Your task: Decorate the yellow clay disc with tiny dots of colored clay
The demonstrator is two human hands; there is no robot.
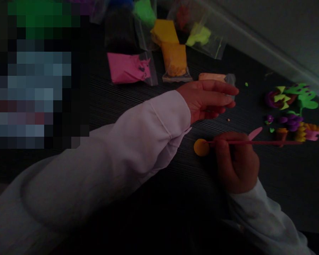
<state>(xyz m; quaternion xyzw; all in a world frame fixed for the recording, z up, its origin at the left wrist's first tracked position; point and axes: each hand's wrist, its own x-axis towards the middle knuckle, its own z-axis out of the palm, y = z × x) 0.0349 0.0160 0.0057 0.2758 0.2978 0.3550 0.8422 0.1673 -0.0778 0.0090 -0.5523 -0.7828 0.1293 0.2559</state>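
Note:
My left hand [208, 99] reaches out with its fingers stretched, beside and partly over a packet of peach clay [212, 76]. Nothing shows in its grasp. My right hand [238, 163] is closed around a thin pink modelling tool [268, 142]. The tool's left tip meets a flat, round orange-yellow clay disc [200, 148] on the dark table. Behind the right knuckles a pink oval blade [256, 133] sticks out; whether it belongs to a second tool in the hand cannot be seen. A tiny peach crumb [228, 120] lies between the hands.
Bags of pink clay [124, 69], orange clay [174, 58], black clay [120, 30] and other colours lie at the back. At right stand small clay models, including a green spotted piece [305, 95], purple balls [294, 121] and a pink cup [313, 133]. A pale ledge [276, 49] runs behind.

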